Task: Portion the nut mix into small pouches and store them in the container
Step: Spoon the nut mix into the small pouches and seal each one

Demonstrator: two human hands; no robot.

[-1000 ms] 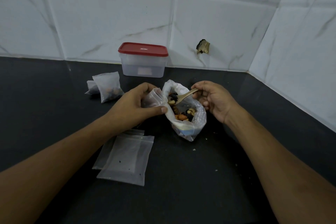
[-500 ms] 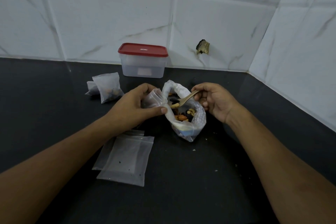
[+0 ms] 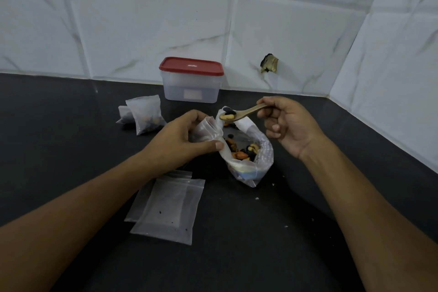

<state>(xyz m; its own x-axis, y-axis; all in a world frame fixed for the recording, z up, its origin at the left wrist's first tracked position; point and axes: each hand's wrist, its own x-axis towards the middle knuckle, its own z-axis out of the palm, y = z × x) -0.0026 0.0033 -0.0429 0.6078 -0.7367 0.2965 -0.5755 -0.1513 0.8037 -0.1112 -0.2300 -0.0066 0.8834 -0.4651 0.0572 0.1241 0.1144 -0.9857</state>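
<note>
My left hand grips a small clear pouch with its mouth held open, right beside the big plastic bag of nut mix on the black counter. My right hand holds a wooden spoon loaded with a few nuts, raised just above the bag and close to the pouch's mouth. Two filled pouches lie to the left. A clear container with a red lid, lid on, stands at the back wall.
A small stack of flat empty pouches lies on the counter under my left forearm. White tiled walls close the back and the right side. A chipped hole marks the back wall. Crumbs dot the counter near the bag.
My right hand has lifted the spoon out of the nut bag with nuts on it, up and slightly right. The left hand keeps the pouch where it was.
</note>
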